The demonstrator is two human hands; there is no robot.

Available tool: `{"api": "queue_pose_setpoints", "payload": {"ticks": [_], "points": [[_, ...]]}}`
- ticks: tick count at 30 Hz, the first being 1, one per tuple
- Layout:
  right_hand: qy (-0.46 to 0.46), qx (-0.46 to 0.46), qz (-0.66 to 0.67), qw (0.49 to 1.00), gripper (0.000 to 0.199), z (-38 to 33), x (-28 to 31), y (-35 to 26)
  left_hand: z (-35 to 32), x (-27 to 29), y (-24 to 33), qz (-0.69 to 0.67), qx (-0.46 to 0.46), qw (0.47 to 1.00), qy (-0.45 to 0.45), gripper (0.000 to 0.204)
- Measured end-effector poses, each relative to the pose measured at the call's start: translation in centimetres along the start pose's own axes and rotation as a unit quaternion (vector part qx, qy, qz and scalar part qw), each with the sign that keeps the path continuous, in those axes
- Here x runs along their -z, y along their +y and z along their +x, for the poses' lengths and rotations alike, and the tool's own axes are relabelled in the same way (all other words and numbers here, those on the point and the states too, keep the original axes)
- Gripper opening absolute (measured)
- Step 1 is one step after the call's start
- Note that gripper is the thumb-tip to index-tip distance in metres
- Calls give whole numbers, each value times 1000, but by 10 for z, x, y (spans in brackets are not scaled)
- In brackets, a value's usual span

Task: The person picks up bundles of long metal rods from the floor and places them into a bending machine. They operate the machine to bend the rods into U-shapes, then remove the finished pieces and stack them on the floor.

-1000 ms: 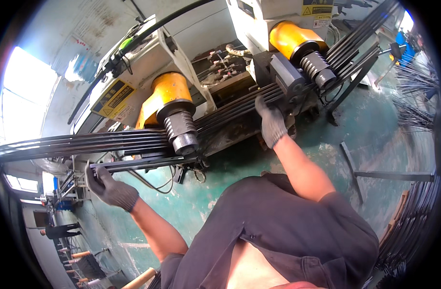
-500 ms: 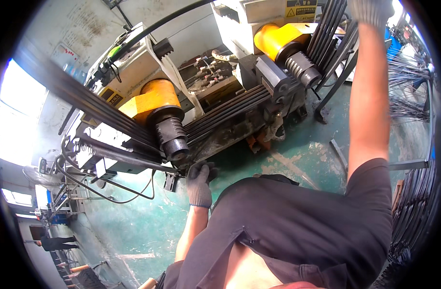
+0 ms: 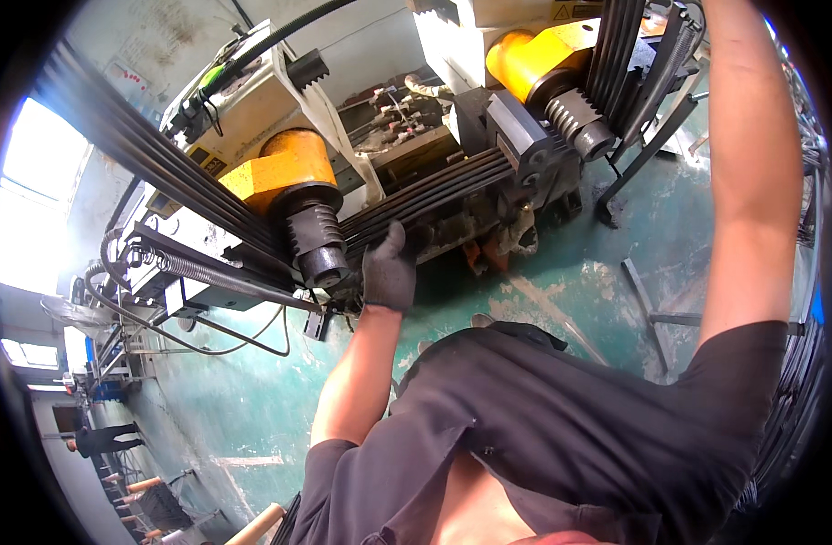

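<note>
Green painted floor (image 3: 570,291), worn to pale patches in places. Bending machine w/ cream housing (image 3: 252,109) and two yellow heads: one at left (image 3: 279,168), one at right (image 3: 534,54), each w/ dark ribbed roller below it. Black corrugated hose (image 3: 279,36) runs over top of the machine. Coil spring (image 3: 193,270) and thin cables (image 3: 225,331) hang at the left side. Bright window (image 3: 29,191) at far left. Wooden handle (image 3: 252,527) at bottom edge. Dark metal stand (image 3: 643,154) stands on the floor, right of the machine.
</note>
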State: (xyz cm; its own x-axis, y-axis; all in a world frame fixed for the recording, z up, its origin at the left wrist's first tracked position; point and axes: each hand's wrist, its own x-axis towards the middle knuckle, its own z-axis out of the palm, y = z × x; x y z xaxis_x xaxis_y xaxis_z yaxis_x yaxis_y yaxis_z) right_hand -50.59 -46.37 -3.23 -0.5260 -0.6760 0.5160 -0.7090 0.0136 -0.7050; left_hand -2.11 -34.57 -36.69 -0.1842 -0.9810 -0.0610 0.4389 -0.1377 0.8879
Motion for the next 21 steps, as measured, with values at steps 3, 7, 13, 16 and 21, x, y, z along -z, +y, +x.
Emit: {"api": "queue_pose_setpoints", "payload": {"ticks": [3, 7, 13, 16, 21], "points": [[-2, 1, -6, 1000, 32, 7, 5, 5, 16, -28, 18, -317, 83, 945, 9, 49], [-8, 7, -6, 1000, 32, 15, 4, 5, 24, -32, 9, -332, 44, 942, 26, 47], [-16, 15, -10, 1000, 31, 27, 4, 9, 34, -33, -1, -355, 12, 933, 58, 42], [-20, 19, -9, 1000, 31, 30, 4, 12, 35, -35, -3, -348, 2, 935, 71, 38], [-26, 28, -15, 999, 31, 41, 4, 17, 37, -38, -5, -334, -13, 938, 88, 33]]}}
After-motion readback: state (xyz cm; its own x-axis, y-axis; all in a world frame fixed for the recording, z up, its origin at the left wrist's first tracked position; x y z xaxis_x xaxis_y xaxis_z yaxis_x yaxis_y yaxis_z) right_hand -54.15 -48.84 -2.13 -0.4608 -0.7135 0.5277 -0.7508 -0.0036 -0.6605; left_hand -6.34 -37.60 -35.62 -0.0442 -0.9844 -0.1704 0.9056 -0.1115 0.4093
